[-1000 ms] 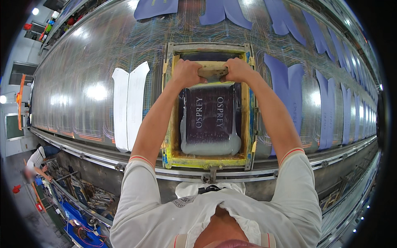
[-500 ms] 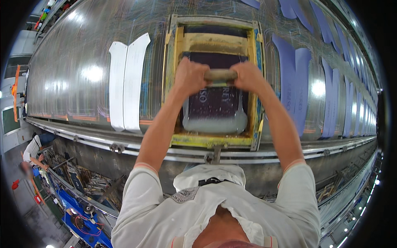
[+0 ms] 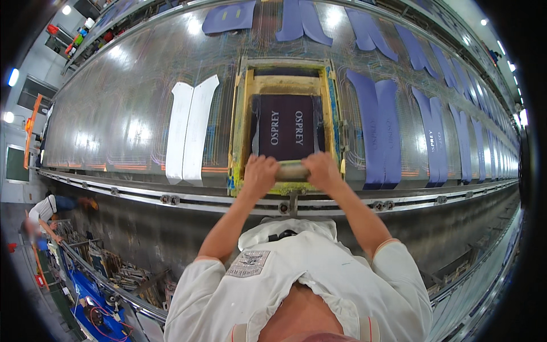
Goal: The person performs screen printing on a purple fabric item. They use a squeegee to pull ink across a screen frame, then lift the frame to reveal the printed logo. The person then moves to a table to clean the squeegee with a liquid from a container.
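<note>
My left hand and my right hand both grip a wooden squeegee at the near end of a screen frame crusted with yellow and blue. Inside the frame a dark mesh shows two lines of pale lettering above the squeegee. The frame lies on a long, shiny metal table. Left of it lie paired white fabric panels; to its right are paired blue panels with faint printing.
More blue panels run along the far side and off rightward. A metal rail follows the near edge. At the lower left, a co-worker bends over a walkway railing beside stored frames and blue machinery.
Both hands have drawn the squeegee from the frame's far end toward me to its near end. The pale ink pool at the near end is now out of sight, and the lettering shows fully.
</note>
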Demonstrator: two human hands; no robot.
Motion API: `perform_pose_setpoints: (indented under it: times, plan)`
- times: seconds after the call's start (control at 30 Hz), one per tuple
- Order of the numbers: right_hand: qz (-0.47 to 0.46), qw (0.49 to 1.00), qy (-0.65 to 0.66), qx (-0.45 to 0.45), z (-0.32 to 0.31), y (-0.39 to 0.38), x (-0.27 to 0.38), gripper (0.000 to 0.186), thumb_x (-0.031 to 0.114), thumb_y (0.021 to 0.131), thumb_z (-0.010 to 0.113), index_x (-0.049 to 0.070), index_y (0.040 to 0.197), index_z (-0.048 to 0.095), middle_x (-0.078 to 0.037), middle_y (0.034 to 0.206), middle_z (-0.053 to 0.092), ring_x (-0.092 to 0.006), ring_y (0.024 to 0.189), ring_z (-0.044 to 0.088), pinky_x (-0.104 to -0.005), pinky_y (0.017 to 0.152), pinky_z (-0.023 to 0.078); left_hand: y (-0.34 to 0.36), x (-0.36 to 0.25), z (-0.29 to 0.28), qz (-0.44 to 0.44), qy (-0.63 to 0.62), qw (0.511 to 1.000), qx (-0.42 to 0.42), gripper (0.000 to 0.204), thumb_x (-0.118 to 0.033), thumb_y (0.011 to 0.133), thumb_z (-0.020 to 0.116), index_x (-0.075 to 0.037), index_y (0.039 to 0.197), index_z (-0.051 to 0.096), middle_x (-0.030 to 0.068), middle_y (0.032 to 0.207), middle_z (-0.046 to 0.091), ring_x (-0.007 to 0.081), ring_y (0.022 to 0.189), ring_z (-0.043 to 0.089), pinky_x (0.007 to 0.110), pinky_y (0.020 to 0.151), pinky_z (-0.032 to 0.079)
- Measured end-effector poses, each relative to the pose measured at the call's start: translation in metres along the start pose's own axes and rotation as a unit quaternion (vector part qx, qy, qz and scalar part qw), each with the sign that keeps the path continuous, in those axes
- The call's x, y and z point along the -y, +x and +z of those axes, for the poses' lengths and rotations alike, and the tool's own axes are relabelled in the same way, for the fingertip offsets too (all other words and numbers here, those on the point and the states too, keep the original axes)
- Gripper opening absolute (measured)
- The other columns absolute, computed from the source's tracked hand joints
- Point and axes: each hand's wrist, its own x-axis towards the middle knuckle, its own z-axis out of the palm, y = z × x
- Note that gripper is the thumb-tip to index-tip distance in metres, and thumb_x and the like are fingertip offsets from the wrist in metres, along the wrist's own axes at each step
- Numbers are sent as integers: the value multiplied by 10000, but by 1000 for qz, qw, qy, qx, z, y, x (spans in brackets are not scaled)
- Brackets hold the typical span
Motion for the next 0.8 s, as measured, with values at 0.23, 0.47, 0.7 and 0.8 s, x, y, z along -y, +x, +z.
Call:
perform_pose_setpoints:
  times: [0.23,0.47,0.7,0.8]
  plan:
    - [-21,998,29,49,-61,-34,-9,177,121,666,694,122,844,688,-82,830,660,-280,877,642,-417,862,425,17,-49,-34,15,-30,996,77,242,-154,666,751,-142,899,686,8,895,675,195,874,645,392,843,408]
    - [46,991,13,122,-74,165,-181,140,170,746,664,132,878,686,-123,875,704,-321,903,685,-472,800,506,251,59,6,23,7,997,76,159,-260,746,790,-143,814,705,66,810,683,273,822,663,446,830,429]
    - [165,974,32,150,-71,366,-306,362,243,780,744,114,1115,700,-176,1029,709,-370,998,667,-471,850,533,453,204,71,-6,-17,996,85,247,-343,729,799,-149,867,734,102,815,712,314,857,680,448,854,463]
    - [138,984,33,111,-28,424,-360,380,247,781,739,115,1135,701,-189,1001,708,-370,981,670,-466,842,534,505,262,110,21,-28,997,71,252,-351,716,811,-156,855,732,95,808,711,317,849,680,444,820,468]
